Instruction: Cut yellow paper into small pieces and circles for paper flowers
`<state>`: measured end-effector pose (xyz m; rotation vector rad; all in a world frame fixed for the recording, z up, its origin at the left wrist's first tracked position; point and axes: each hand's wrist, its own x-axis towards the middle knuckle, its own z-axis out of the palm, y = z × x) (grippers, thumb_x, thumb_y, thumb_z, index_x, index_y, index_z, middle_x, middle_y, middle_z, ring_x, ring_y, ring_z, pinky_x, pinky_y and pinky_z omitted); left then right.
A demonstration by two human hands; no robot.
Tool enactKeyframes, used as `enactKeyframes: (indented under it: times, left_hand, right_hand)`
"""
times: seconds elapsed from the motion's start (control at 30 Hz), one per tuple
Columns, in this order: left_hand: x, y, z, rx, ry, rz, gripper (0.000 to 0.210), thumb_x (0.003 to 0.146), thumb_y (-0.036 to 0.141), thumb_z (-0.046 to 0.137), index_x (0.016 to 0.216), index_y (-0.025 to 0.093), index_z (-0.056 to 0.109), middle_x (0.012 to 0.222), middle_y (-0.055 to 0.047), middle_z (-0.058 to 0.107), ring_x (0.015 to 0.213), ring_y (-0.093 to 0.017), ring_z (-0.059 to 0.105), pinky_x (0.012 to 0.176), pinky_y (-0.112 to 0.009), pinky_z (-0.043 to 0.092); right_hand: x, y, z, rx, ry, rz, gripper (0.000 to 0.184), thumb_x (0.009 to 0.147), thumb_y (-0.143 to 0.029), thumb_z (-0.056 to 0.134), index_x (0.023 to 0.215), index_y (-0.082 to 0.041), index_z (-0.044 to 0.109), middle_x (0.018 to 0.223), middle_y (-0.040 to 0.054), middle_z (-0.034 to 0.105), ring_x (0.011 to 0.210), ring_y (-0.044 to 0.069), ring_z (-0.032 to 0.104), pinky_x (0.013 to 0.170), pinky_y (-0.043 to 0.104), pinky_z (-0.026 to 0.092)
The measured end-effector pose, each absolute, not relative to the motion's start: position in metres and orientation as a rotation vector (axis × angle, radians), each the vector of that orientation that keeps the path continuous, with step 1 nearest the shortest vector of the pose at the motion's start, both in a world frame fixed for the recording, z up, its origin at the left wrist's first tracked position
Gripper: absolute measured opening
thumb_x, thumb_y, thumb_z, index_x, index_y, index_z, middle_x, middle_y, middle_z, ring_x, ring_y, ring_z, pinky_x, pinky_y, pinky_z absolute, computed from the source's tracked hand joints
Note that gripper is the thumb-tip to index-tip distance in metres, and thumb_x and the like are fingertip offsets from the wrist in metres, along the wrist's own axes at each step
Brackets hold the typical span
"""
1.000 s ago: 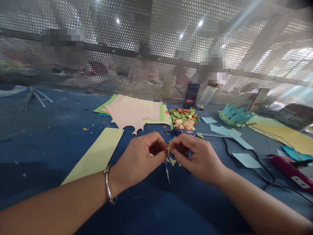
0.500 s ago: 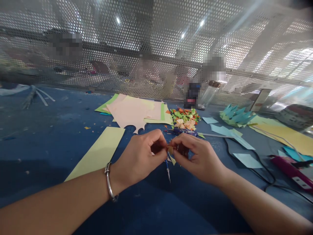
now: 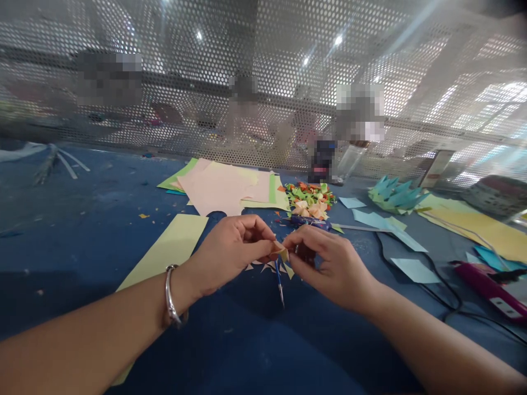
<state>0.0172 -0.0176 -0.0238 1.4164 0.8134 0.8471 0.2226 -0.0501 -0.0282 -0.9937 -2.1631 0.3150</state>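
Near the middle of the head view, a small folded piece of pale orange paper [image 3: 282,253] is pinched between my two hands. My left hand [image 3: 233,249], with a silver bangle at the wrist, grips its left side with thumb and forefinger. Fingertips of my right hand [image 3: 329,263] close on its right side. Under the hands lies a thin blue tool [image 3: 280,285] with a metal tip, partly hidden. Small pointed paper scraps [image 3: 289,271] are scattered around it. Just beyond my right hand rests a dark blue object [image 3: 308,221], its kind unclear.
Behind the hands are stacked paper sheets [image 3: 214,186] and a pile of small coloured paper pieces [image 3: 310,198]. A pale yellow strip [image 3: 168,247] lies left. Rightward are a blue-green spiky paper piece [image 3: 397,195], a black cable [image 3: 382,255] and a magenta power strip [image 3: 488,288]. Perforated metal [image 3: 263,120] stands behind.
My left hand has shifted slightly left and its fingers have straightened somewhat. More of the small paper and the scraps beneath now shows. My right hand has barely moved.
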Motion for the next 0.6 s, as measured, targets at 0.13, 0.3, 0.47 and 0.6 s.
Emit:
enactKeyframes:
  times: [0.13,0.3,0.47,0.6]
  left_hand:
    - [0.013,-0.015,-0.017,1.428,0.785,0.739,0.012,0.081,0.021,0.073,0.081,0.015,0.063,0.071,0.0,0.07,0.065,-0.009,0.063,0.065,-0.022,0.048]
    - [0.005,-0.012,-0.009,1.422,0.765,0.548,0.008,0.081,0.019,0.071,0.079,0.015,0.064,0.072,-0.001,0.072,0.067,-0.011,0.065,0.066,-0.023,0.049]
    - [-0.001,-0.007,-0.008,1.438,0.704,0.354,0.006,0.079,0.016,0.072,0.081,0.015,0.066,0.075,-0.001,0.072,0.068,-0.011,0.067,0.068,-0.023,0.051]
    - [-0.003,-0.003,-0.012,1.433,0.634,0.223,0.005,0.08,0.017,0.071,0.084,0.015,0.068,0.072,0.0,0.071,0.068,-0.011,0.068,0.066,-0.021,0.05]
  right_hand:
    - [0.223,-0.052,-0.028,-0.956,-2.207,0.366,0.01,0.09,-0.011,0.056,0.094,-0.017,0.063,0.082,-0.0001,0.062,0.063,0.007,0.054,0.059,0.02,0.045]
    - [0.222,-0.056,-0.025,-0.9,-2.257,0.41,0.012,0.089,-0.01,0.057,0.095,-0.018,0.064,0.083,-0.0008,0.062,0.063,0.006,0.053,0.059,0.019,0.044]
    - [0.221,-0.06,-0.027,-0.891,-2.306,0.567,0.022,0.09,-0.009,0.057,0.108,-0.02,0.062,0.091,-0.0016,0.066,0.062,0.005,0.053,0.058,0.018,0.044]
    - [0.219,-0.062,-0.027,-0.818,-2.374,0.646,0.028,0.089,-0.009,0.058,0.114,-0.021,0.061,0.097,-0.0013,0.068,0.073,0.007,0.059,0.07,0.019,0.047]
